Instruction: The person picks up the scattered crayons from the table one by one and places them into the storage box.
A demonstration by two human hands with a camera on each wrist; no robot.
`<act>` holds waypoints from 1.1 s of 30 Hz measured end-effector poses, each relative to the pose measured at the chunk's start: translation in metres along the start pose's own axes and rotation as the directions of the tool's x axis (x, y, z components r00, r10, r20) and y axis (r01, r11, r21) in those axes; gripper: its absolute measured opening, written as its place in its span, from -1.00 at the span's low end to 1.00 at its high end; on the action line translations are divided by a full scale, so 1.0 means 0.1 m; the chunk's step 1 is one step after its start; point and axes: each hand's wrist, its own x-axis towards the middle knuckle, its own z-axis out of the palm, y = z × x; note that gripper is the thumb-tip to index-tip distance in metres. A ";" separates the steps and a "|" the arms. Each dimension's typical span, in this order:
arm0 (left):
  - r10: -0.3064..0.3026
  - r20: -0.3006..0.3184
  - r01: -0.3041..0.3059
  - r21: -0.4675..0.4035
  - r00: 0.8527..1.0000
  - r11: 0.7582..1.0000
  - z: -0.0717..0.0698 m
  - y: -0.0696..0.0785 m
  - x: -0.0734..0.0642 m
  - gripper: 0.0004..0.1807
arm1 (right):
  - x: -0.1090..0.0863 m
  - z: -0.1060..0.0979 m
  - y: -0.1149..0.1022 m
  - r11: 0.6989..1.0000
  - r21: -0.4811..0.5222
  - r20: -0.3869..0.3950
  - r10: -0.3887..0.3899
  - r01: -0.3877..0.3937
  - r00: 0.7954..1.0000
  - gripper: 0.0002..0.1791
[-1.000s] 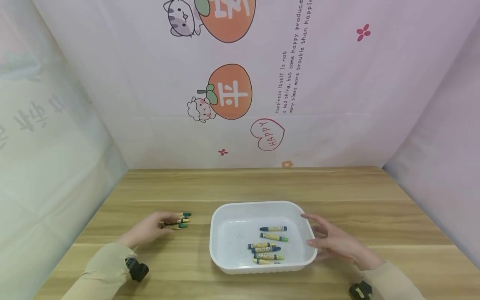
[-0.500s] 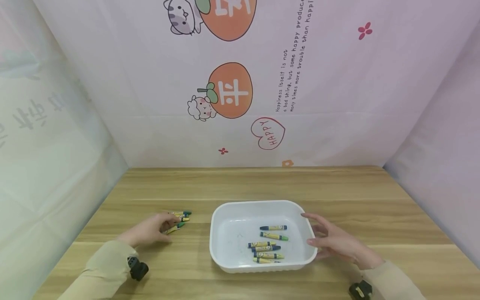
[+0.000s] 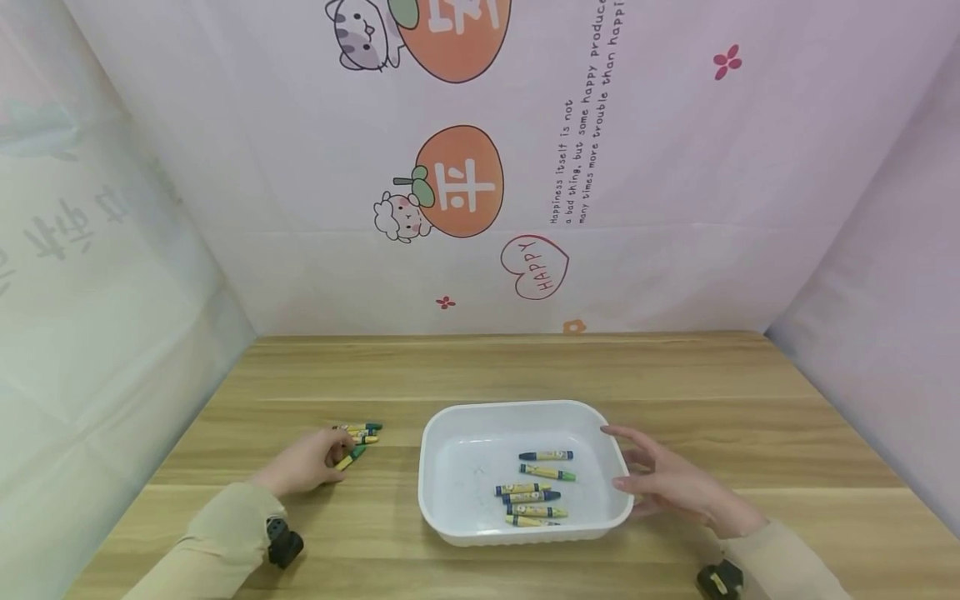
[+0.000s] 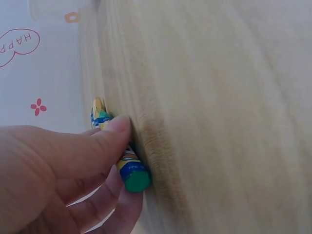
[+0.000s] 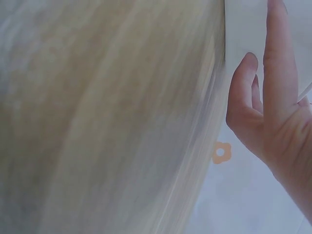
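My left hand (image 3: 303,463) pinches a green crayon (image 3: 350,458) between thumb and fingers at the left of the table. In the left wrist view the crayon's flat green end (image 4: 137,181) points out past the fingers, close over the wood. Just beyond the fingertips lie several more crayons (image 3: 366,427) with green and yellow tips, partly hidden by the hand. My right hand (image 3: 671,483) holds the right side of a white plastic tub (image 3: 450,533), thumb over the rim and other fingers outside. Inside it lie several crayons (image 3: 533,497) in blue, green and yellow.
The wooden table (image 3: 525,367) runs back to a printed cloth wall (image 3: 660,275). More cloth walls close in the left side (image 3: 112,333) and the right side. Bare wood separates the tub from the crayons on the left.
The left fingers have closed in on the green crayon, which has turned to a steeper slant and come away from the other crayons. The right hand and the tub have stayed in place.
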 end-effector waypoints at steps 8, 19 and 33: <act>0.062 0.056 -0.061 -0.005 0.997 0.998 -0.07 0.03 -0.03 -0.73 | 0.00 0.00 0.00 1.000 -0.002 0.001 -0.003 0.003 1.000 -0.07; 0.063 0.073 -0.060 -0.051 0.995 0.997 -0.14 0.05 0.03 -0.68 | 0.00 0.00 0.00 1.000 -0.001 -0.002 -0.001 0.001 1.000 -0.06; 0.161 0.090 -0.158 -0.037 0.983 0.987 -0.19 0.47 0.21 -0.73 | 0.00 0.00 0.00 1.000 0.005 0.003 0.001 -0.001 1.000 -0.07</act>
